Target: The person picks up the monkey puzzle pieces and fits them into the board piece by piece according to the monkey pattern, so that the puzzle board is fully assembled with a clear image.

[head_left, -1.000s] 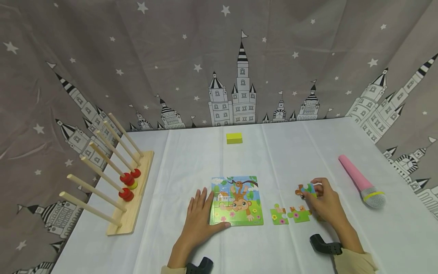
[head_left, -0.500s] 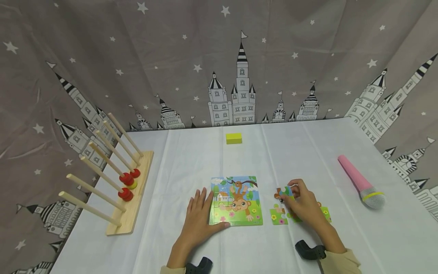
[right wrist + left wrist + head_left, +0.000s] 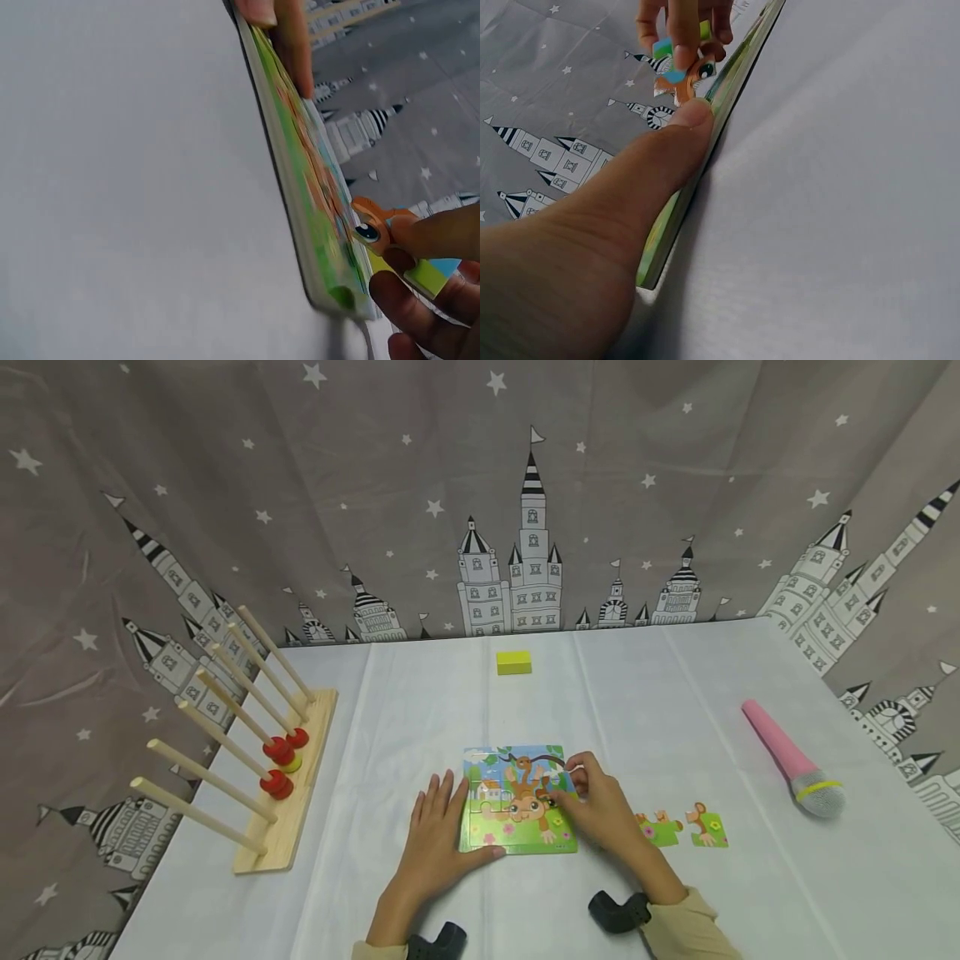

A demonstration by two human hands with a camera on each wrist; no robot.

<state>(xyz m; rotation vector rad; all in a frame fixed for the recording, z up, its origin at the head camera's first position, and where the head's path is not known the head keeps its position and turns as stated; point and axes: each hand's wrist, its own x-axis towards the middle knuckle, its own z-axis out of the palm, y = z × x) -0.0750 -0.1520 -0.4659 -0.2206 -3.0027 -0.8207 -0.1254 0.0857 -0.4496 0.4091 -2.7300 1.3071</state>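
A monkey picture puzzle (image 3: 525, 850) lies flat in its square tray on the white table. My left hand (image 3: 435, 839) rests along its left side with fingers extended, the thumb on the near edge. Over the puzzle's right side, my right hand (image 3: 600, 802) pinches a jigsaw piece (image 3: 375, 229) between thumb and fingers. This piece shows a brown monkey face with one dark eye, plus blue and green parts; in the left wrist view the piece (image 3: 682, 84) is held tilted above the board. Two loose jigsaw pieces, one with pink flower (image 3: 660, 832) and one with monkey ear (image 3: 707, 827), lie right of my right hand.
At left stands a wooden peg stand (image 3: 300, 810) with several tall pegs and a few red and yellow rings. A yellow block (image 3: 513, 662) sits near the back edge. On the right lies a pink toy microphone (image 3: 787, 752). A grey castle-print curtain (image 3: 420, 460) hangs behind.
My right hand has carried the pinched jigsaw piece leftward from above the loose pieces to the puzzle's right side. It now hides one loose piece. My left hand has stayed put.
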